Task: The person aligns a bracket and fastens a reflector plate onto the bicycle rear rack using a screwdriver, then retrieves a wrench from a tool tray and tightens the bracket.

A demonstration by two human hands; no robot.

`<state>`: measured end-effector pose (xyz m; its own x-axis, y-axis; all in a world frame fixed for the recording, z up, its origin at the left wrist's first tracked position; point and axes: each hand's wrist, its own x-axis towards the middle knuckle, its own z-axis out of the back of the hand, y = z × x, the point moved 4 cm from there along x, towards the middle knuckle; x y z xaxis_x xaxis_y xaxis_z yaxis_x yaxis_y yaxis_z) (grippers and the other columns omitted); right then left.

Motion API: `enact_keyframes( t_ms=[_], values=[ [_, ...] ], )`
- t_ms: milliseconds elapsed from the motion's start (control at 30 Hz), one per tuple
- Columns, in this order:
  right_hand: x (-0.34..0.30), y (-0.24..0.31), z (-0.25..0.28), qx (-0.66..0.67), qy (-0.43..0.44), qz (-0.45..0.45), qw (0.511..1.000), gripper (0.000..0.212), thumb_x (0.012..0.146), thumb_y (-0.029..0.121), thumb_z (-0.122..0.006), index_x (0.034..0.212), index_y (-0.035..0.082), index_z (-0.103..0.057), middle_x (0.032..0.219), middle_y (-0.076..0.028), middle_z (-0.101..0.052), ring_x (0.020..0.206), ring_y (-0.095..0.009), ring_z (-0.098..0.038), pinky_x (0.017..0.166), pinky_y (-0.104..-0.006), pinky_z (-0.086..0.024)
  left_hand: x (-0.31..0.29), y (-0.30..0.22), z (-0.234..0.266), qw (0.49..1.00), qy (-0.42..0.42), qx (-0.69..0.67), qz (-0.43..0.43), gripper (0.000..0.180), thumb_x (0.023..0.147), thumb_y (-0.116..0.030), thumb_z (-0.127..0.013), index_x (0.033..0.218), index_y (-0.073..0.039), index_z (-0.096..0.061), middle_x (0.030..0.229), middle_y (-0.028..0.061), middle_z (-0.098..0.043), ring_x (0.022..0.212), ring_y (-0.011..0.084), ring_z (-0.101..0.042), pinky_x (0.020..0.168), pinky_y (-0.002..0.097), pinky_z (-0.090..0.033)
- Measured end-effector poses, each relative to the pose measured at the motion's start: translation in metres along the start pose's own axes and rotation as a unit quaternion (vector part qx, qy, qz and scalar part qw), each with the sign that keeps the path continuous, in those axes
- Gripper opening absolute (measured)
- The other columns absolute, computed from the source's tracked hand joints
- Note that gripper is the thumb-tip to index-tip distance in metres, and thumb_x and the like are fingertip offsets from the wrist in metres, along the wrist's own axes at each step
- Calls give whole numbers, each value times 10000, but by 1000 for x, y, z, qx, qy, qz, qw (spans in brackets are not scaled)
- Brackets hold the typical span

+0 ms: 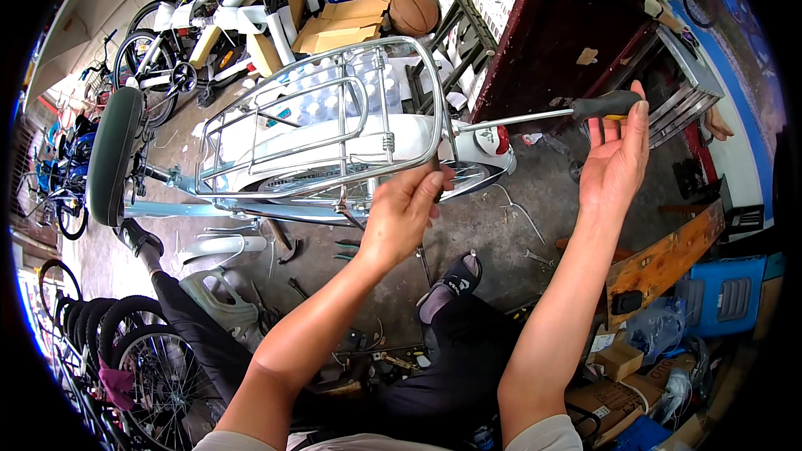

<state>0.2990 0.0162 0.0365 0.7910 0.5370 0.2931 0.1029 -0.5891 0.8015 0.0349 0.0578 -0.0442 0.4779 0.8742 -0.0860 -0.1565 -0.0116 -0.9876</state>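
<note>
A light-blue bicycle stands before me, its saddle (115,157) to the left. Its chrome rear rack (347,121) sits over the white rear fender (305,140). The screwdriver (518,119) has a long shaft and a dark handle; its tip end meets the right end of the rack near the red rear reflector (502,140). My right hand (614,159), palm turned up, has its fingers against the handle. Closed beneath the rack's right end, my left hand (407,210) grips a small dark piece, mostly hidden by the fingers.
A hammer (288,242), a wrench (539,259) and a loose white fender (221,248) lie on the floor. Dark red cabinet (551,42) stands at the far right. A basketball (413,13), cardboard and partly wrapped bicycles are behind. Wheels (167,380) stand at lower left.
</note>
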Motion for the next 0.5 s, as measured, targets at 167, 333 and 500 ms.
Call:
enact_keyframes(
  t_ms=[167, 333, 500],
  values=[
    [-1, -1, 5, -6, -18, -16, 1000, 495, 946, 387, -688, 1349, 115, -597, 1154, 0, -623, 1048, -115, -558, 1008, -338, -371, 2, 13, 2, 998, -48, -36, -16, 269, 1039, -166, -510, 1121, 28, -677, 883, 39, -686, 646, 65, -580, 587, 222, -504],
    [1, 0, 4, -5, -16, -18, 1000, 486, 944, 371, -694, 1347, 117, -600, 1131, 14, -627, 1022, -99, -558, 1004, -330, -372, -20, -7, 7, 997, -52, -59, 18, 302, 1046, -191, -516, 1157, 47, -665, 842, 34, -672, 572, 52, -549, 557, 217, -499],
    [1, 1, 5, 8, -21, -20, 1000, 474, 941, 352, -701, 1344, 123, -603, 1114, 26, -636, 1007, -94, -564, 997, -322, -377, -42, -38, 1, 999, -17, -36, 21, 315, 1031, -179, -549, 1249, 28, -642, 809, 24, -678, 537, 36, -522, 487, 215, -466]
  ],
)
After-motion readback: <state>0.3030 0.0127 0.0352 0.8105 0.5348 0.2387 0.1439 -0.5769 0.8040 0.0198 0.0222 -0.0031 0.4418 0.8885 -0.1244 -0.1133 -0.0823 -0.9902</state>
